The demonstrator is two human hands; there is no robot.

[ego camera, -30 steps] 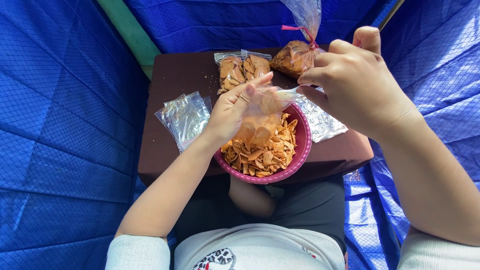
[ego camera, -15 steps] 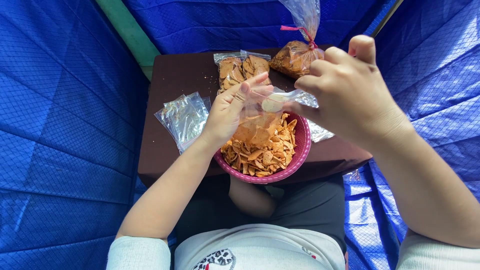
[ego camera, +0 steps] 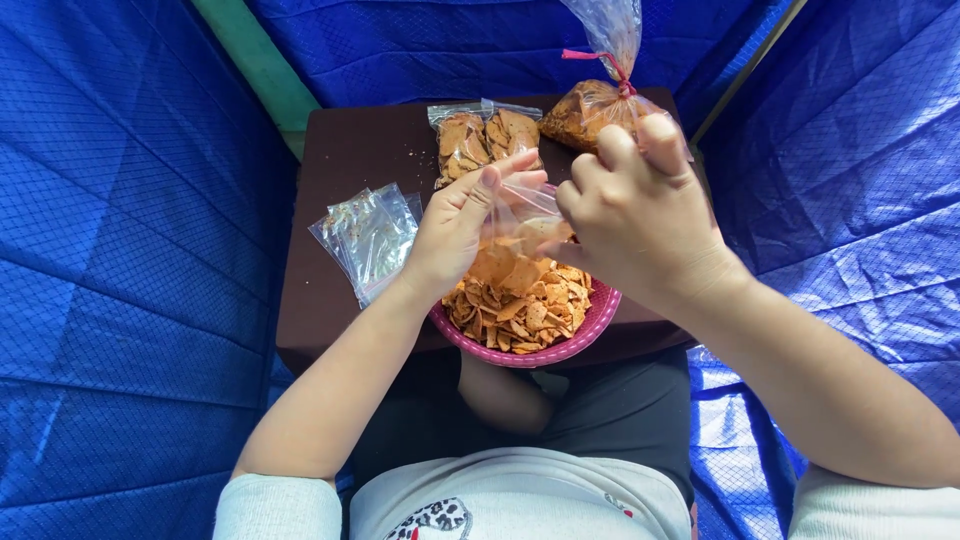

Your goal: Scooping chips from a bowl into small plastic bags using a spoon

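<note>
A pink bowl [ego camera: 585, 325] heaped with orange chips [ego camera: 525, 310] sits at the near edge of a small dark brown table [ego camera: 345, 170]. Above it, my left hand [ego camera: 455, 235] and my right hand [ego camera: 635, 215] hold a small clear plastic bag [ego camera: 520, 215] between them, with some chips inside it. My left fingers pinch the bag's left edge; my right hand grips its right side from above, knuckles up.
A stack of empty clear bags [ego camera: 370, 235] lies left of the bowl. Filled flat packets of chips [ego camera: 480, 135] lie at the table's far side, beside a tied bag of chips [ego camera: 590, 105] with a pink tie. Blue tarpaulin [ego camera: 130, 250] surrounds the table.
My right hand has moved left and down, closer to my left hand over the bowl. The clear bag between them now hangs lower over the chips.
</note>
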